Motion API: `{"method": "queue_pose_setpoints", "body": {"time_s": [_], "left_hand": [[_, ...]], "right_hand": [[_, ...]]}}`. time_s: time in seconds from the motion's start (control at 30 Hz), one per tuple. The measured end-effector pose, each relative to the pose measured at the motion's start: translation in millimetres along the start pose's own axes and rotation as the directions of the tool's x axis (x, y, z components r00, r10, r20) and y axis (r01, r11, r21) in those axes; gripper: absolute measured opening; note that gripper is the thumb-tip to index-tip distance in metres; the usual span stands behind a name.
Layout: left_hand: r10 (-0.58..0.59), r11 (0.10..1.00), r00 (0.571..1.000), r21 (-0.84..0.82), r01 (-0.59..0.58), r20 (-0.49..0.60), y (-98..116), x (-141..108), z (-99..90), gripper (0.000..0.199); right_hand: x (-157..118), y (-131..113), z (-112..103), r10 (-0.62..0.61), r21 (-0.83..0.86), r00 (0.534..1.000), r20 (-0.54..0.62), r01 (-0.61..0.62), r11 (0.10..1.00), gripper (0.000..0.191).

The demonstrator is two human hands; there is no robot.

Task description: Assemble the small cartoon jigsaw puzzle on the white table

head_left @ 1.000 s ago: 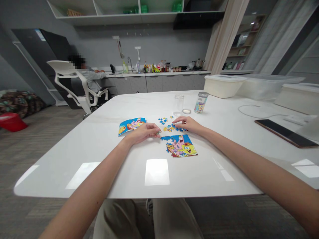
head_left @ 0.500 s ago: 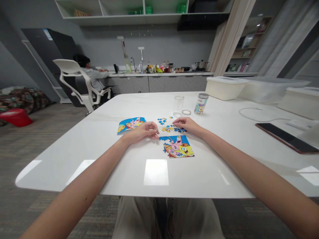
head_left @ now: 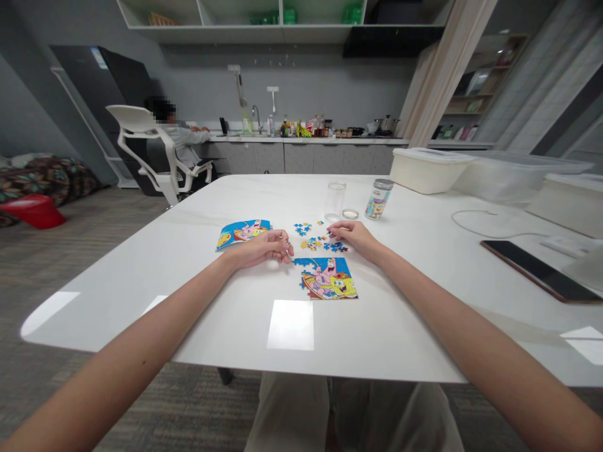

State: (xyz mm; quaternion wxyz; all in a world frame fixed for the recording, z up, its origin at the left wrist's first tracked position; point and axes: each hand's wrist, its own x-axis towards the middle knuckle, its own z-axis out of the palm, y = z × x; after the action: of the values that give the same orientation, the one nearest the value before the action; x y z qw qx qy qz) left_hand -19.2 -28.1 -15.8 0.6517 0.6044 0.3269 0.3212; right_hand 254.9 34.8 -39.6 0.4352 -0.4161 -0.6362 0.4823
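Note:
The partly joined jigsaw puzzle [head_left: 330, 278], a pink starfish and a yellow sponge figure on blue, lies flat on the white table; its left edge is ragged. Just beyond its upper left corner, my left hand [head_left: 266, 248] is closed, a small puzzle piece pinched at the fingertips. Behind that hand a slightly curved picture sheet [head_left: 240, 231] with the same cartoon is partly covered. My right hand [head_left: 355, 237] pinches its fingers together above the loose puzzle pieces [head_left: 311, 243]; what they hold is too small to make out.
Beyond the pieces stand a clear jar [head_left: 335, 199], its round lid [head_left: 350, 214] and a printed canister [head_left: 378, 199]. To the right are a phone [head_left: 539, 270], a white cable [head_left: 490, 229] and lidded bins [head_left: 428, 169]. Another person [head_left: 181, 141] sits at the far counter.
The view has shifted slightly, so the puzzle appears a little further left. My left hand has drawn back a little from the puzzle's corner; my right hand stays over the loose pieces.

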Motion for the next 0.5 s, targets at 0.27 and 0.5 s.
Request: {"method": "queue_pose_setpoints", "body": {"time_s": [0.27,0.5], "left_hand": [[0.009,0.997,1.000,0.075,-0.010,0.008,2.6,3.4,1.1,0.025],[-0.015,1.000,1.000,0.016,0.015,0.028,-0.3,8.6,-3.2,0.029]], "right_hand": [[0.9,2.0,-3.1,-0.024,0.119,0.995,0.094,0.013,0.993,0.035],[-1.7,-0.8,-1.5,0.023,0.030,0.998,0.066,-0.025,0.999,0.030]]}}
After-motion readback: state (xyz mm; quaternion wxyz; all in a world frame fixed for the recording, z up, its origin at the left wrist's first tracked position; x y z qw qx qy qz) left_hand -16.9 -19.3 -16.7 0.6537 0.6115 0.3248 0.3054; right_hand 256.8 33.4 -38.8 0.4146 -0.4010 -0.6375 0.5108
